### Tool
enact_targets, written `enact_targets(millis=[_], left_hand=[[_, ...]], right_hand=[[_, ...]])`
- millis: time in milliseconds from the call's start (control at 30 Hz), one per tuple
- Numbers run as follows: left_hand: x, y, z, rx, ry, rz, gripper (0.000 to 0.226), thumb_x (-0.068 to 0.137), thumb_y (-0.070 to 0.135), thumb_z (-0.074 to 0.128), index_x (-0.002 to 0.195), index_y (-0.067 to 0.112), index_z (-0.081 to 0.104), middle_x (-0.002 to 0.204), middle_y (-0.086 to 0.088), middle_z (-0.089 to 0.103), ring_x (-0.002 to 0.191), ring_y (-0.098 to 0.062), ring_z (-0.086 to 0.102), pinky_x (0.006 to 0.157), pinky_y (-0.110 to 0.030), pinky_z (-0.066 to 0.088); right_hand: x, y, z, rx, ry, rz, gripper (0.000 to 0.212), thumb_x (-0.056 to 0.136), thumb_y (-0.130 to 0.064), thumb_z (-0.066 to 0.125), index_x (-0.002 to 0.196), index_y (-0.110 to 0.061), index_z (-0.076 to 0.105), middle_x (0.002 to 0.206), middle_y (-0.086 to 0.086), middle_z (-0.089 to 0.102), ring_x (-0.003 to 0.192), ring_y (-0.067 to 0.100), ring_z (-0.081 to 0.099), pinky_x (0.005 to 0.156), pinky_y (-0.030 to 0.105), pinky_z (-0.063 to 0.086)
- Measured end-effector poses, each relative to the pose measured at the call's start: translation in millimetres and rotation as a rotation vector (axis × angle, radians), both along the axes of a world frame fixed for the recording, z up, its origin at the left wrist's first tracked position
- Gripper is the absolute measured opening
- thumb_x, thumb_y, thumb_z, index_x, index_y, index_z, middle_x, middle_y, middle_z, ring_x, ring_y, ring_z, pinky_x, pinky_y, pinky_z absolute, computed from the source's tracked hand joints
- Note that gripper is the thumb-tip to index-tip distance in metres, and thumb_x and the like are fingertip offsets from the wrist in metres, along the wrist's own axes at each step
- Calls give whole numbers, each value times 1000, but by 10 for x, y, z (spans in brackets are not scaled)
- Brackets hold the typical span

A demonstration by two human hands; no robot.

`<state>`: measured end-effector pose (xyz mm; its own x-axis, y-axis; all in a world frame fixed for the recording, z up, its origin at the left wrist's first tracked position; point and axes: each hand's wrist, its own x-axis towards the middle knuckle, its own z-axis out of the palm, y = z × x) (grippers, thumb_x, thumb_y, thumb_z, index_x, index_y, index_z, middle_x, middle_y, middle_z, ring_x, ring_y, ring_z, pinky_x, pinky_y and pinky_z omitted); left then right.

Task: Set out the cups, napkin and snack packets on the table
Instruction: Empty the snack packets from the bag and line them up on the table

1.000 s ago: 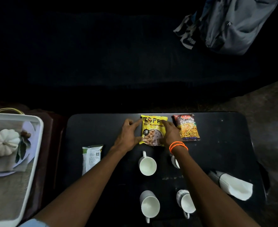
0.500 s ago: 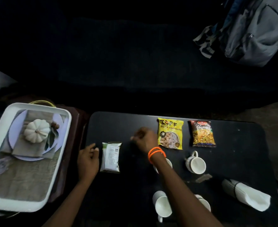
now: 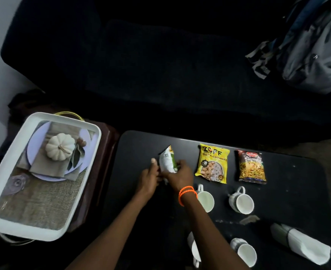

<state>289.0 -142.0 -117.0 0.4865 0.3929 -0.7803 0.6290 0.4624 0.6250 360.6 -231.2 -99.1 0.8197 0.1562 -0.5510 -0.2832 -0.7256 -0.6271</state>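
Both my hands hold a small white and green snack packet (image 3: 167, 159), lifted and tilted above the black table (image 3: 137, 145). My left hand (image 3: 150, 177) grips its lower left side, and my right hand (image 3: 180, 175), with orange bands on the wrist, grips its right side. A yellow packet (image 3: 212, 162) and a red packet (image 3: 252, 167) lie flat to the right. Several white cups stand nearer me, one (image 3: 206, 200) partly behind my right wrist, another (image 3: 241, 201) beside it, and two more (image 3: 243, 251) at the front. A rolled white napkin (image 3: 301, 245) lies at the front right.
A white tray (image 3: 3, 191) sits on a brown stand left of the table, holding a plate, cloth and a small white pumpkin (image 3: 60, 146). A dark sofa fills the back, with a grey backpack (image 3: 312, 53) on its right end.
The white and green packet lay flat at the table's left; both hands have now taken it and raised it, moving it right toward the yellow packet. The view has swung left.
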Motion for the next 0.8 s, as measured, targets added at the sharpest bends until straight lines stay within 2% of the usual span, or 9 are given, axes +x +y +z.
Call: enact_targets(millis=[33,133,200,300,400,533,667,733,800], left_hand=[[131,-40,34,-32,-13,1,69,105,61,27,115,10,74,98,-10,78,84,-17,75,75,-33,59],[449,-105,83,-6,44,55,76,104,63,27,132,1,61,120,-18,70,112,-36,67,103,-50,52],[555,-87,68,119,110,142,76,104,63,27,132,1,61,134,-24,64,124,-40,61,111,-51,46],[564,27,35,351,153,138,61,106,53,35,125,3,64,132,-22,64,123,-39,59,96,-37,45],[540,124,-32,477,106,-42,49,103,42,54,137,7,59,137,-17,60,125,-34,58,105,-40,47],[679,99,-92,543,-20,-305,57,96,34,68,148,18,52,141,-11,53,115,-26,63,100,-35,50],[830,-7,-140,552,-88,-464,53,97,24,66,148,25,53,136,-13,53,119,-28,61,104,-38,51],[836,-4,-165,606,-35,-484,48,97,19,65,145,25,57,131,-13,54,122,-30,58,102,-31,45],[809,13,-177,629,9,-480,48,97,20,67,144,26,57,131,-11,53,121,-28,56,95,-26,40]], right_hand=[[87,-46,51,-47,-96,7,37,64,-38,81,86,-22,57,79,-5,60,66,7,62,56,20,43],[226,-136,110,-243,-352,118,52,70,-27,79,111,-13,51,111,10,53,95,34,60,71,34,48],[248,-129,129,-278,-342,260,63,71,-32,82,123,-12,51,122,13,50,107,37,58,80,42,54],[276,-112,102,-243,-220,339,55,77,-38,79,122,-12,62,124,14,56,112,34,60,89,42,55],[400,-157,75,-236,-349,216,39,84,-19,71,121,-11,64,125,15,56,116,36,57,88,44,55],[704,-208,19,-285,-364,302,64,82,6,61,142,-16,52,140,19,49,126,37,49,99,44,50],[763,-145,-43,-148,-234,498,51,87,-4,67,137,-15,59,127,21,59,115,37,59,93,38,50],[718,-134,-85,-98,-267,486,47,87,-4,67,133,-13,62,119,20,61,108,37,61,89,37,51],[701,-154,-140,-97,-280,449,54,87,-2,68,138,-14,58,126,19,57,113,34,59,93,37,51]])
